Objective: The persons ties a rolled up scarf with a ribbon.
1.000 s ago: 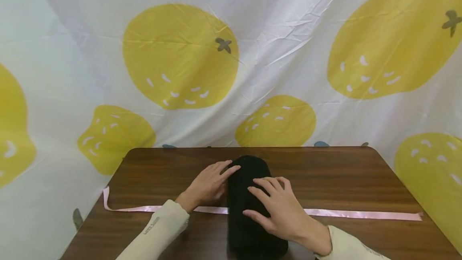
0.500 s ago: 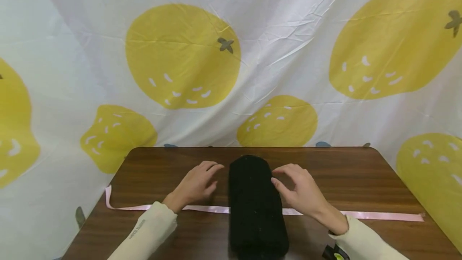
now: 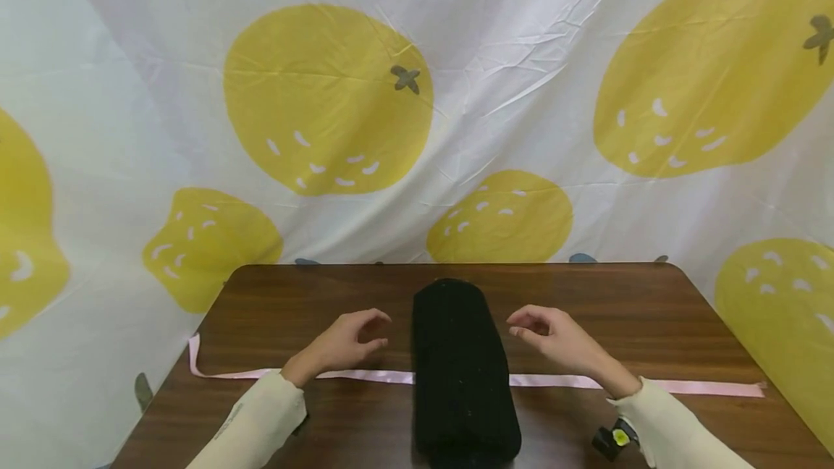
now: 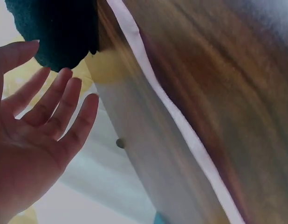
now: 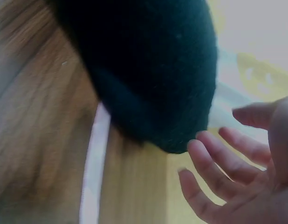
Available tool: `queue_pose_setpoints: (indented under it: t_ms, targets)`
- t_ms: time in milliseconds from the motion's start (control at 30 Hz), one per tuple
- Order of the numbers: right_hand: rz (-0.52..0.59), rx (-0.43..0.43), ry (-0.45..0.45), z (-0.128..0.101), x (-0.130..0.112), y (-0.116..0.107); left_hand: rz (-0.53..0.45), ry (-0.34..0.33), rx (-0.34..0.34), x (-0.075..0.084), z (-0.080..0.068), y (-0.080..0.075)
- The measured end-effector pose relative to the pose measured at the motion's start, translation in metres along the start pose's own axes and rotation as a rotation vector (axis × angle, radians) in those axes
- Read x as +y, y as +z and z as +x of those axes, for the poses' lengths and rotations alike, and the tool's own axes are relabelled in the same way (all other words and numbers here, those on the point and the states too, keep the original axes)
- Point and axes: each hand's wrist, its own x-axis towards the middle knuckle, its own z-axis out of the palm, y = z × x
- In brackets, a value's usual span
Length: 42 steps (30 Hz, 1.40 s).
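A rolled black knitted cloth [image 3: 461, 368] lies lengthwise on the brown wooden table [image 3: 651, 324], across a pink ribbon [image 3: 684, 386] that runs left to right under it. My left hand [image 3: 345, 342] hovers just left of the roll, fingers loosely curled, holding nothing. On the other side my right hand [image 3: 554, 339] hangs the same way, apart from the roll. The left wrist view shows my open palm [image 4: 37, 140], the ribbon [image 4: 181, 126] and the roll's end [image 4: 60, 28]. The right wrist view shows the roll [image 5: 153, 70] close beside my relaxed fingers [image 5: 218, 172].
A white sheet with yellow fruit prints [image 3: 326, 100] hangs behind the table and drapes round its sides. The ribbon's left end [image 3: 192, 353] curls up at the table's left edge. A small black and yellow device [image 3: 612, 440] sits at my right wrist.
Both hands have come off the black roll and drawn outwards, the left to the left and the right to the right. The roll and the ribbon lie as before.
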Motion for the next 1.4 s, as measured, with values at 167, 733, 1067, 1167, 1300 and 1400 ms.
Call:
queue_pose_setpoints:
  t_ms: [167,733,1067,1167,1300,1400]
  targets:
    - [0.023,-0.142,-0.005,-0.001,0.020,0.007,-0.008,-0.008,-0.076,-0.001,-0.002,0.007]
    - [0.023,-0.251,0.042,-0.002,0.038,0.026,0.012,-0.059,-0.214,-0.007,-0.003,0.025]
    - [0.066,-0.231,0.050,-0.005,0.047,0.026,-0.045,-0.079,-0.180,-0.007,-0.003,0.029]
    - [0.061,-0.237,0.048,-0.006,0.046,0.026,-0.051,-0.083,-0.171,-0.007,-0.004,0.031]
    - [0.013,-0.245,0.029,-0.008,0.043,0.027,-0.057,-0.113,-0.178,-0.007,-0.003,0.032]
    - [-0.028,-0.251,0.021,-0.009,0.043,0.028,-0.071,-0.150,-0.194,-0.007,-0.003,0.032]
